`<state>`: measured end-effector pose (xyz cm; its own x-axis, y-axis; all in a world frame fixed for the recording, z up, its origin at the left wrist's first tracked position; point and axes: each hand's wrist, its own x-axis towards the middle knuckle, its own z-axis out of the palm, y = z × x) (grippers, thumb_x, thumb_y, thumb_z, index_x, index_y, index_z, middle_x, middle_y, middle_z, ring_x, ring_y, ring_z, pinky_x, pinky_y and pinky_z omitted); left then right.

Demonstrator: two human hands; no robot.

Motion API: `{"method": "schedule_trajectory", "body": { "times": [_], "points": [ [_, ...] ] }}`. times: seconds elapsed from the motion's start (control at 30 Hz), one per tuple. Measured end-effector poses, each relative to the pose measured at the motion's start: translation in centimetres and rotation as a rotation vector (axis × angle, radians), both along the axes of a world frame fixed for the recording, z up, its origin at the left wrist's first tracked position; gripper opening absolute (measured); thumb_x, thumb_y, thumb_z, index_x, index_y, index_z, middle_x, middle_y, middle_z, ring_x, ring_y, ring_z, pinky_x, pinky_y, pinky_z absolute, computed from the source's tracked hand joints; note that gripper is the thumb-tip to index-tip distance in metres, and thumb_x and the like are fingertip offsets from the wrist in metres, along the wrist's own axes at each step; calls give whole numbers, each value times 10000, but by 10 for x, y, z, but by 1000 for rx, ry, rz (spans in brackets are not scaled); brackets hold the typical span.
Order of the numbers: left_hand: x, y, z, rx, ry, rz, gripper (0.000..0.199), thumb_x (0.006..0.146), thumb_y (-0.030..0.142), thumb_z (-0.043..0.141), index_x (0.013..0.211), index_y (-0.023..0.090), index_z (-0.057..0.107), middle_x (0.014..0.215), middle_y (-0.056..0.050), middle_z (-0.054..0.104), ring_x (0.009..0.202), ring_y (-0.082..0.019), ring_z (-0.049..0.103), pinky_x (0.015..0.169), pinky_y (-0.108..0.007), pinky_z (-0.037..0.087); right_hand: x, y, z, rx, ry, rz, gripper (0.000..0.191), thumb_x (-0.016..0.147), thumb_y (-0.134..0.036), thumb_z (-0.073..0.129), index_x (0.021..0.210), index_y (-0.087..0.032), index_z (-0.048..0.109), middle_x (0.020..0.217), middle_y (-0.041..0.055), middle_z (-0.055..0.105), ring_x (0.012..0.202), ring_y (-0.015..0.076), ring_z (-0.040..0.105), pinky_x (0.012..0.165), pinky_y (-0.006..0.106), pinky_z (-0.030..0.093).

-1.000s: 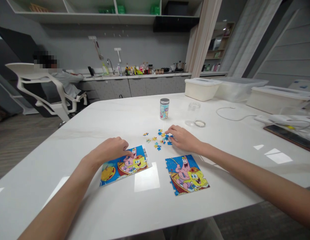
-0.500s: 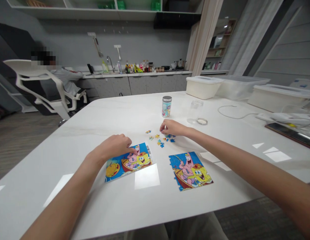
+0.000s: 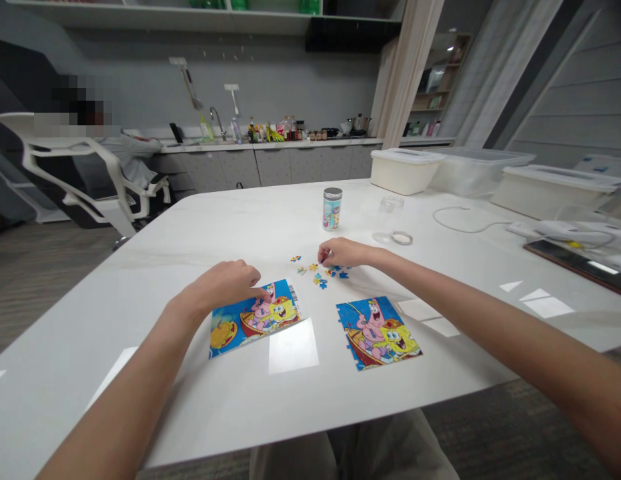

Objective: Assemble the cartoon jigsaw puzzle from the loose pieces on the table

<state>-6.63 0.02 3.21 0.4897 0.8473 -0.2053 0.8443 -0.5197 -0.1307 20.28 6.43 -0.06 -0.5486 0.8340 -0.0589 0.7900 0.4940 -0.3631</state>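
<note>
**Hands at the puzzle and its picture card**

Broad white table [image 3: 200,220], glossy, with pale window glare in patches. Far right: lidded white bins [image 3: 404,170], a thin cable [image 3: 457,220], a dark tablet [image 3: 575,263]. Behind the table, a grey counter [image 3: 270,143] crowded with bottles; off to the left, a person in a white chair [image 3: 85,173].

Near the front edge, two cartoon pictures side by side but apart. Left one: card [image 3: 253,320], glossy blue, a pink and a yellow figure in a brown boat, barcode strip at its far right corner. Long axis left to right, tilted so the right end sits farther from the front edge. Right one: puzzle [image 3: 377,331], same scene, part built, ragged left and lower edges; roughly square, turned a little so its far edge slopes toward the right.

Left hand [image 3: 225,287] loosely curled, palm down, fingertips pressed on the far edge of the card.

Right hand [image 3: 343,253] beyond the puzzle, fingers drawn together at the tips over the loose pieces [image 3: 323,273]; pinching a piece or merely touching, cannot tell. Pieces small, blue and yellow, scattered between the two hands and just behind both pictures.

Farther back: small tin [image 3: 332,209], upright, printed label, silver lid. To its right a clear jar [image 3: 389,217], with a lid ring [image 3: 403,238] flat on the table just beside it.
</note>
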Motion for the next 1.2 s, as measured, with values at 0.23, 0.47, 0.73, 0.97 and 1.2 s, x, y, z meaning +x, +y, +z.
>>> {"method": "schedule_trajectory", "body": {
  "times": [0.23,0.47,0.73,0.97,1.2],
  "points": [
    [2,-2,1,104,3,-81,463,876,530,399,559,201,478,549,-32,555,484,-137,462,478,-283,220,0,-7,5,0,38,26,245,712,-100,653,936,-177,718,940,47,721,772,148,649,683,226,473],
    [16,-10,-2,191,-9,-162,488,896,559,374,623,198,556,566,-47,598,506,-154,515,495,-287,239,6,-20,11,49,150,-7,140,742,-117,631,829,-152,735,849,53,720,792,159,640,715,241,460],
    [55,-35,-30,464,-204,-257,316,960,356,339,1065,164,566,509,-5,593,453,-154,553,442,-259,264,20,-65,8,-367,694,-132,141,771,-228,654,877,-157,713,722,43,710,701,129,640,612,239,471],
    [64,-45,-44,636,-180,-665,350,880,19,330,1163,158,480,531,49,559,454,-92,517,400,-245,290,23,-91,4,-608,814,-199,98,724,-228,706,800,-167,703,702,26,693,673,116,634,637,248,494],
    [67,-49,-39,621,-199,-885,341,856,-12,350,1137,123,486,543,47,549,429,-102,465,380,-292,292,24,-99,-1,-560,738,-120,105,772,-260,648,810,-170,688,711,23,687,679,133,635,681,277,513]
  ]
}}
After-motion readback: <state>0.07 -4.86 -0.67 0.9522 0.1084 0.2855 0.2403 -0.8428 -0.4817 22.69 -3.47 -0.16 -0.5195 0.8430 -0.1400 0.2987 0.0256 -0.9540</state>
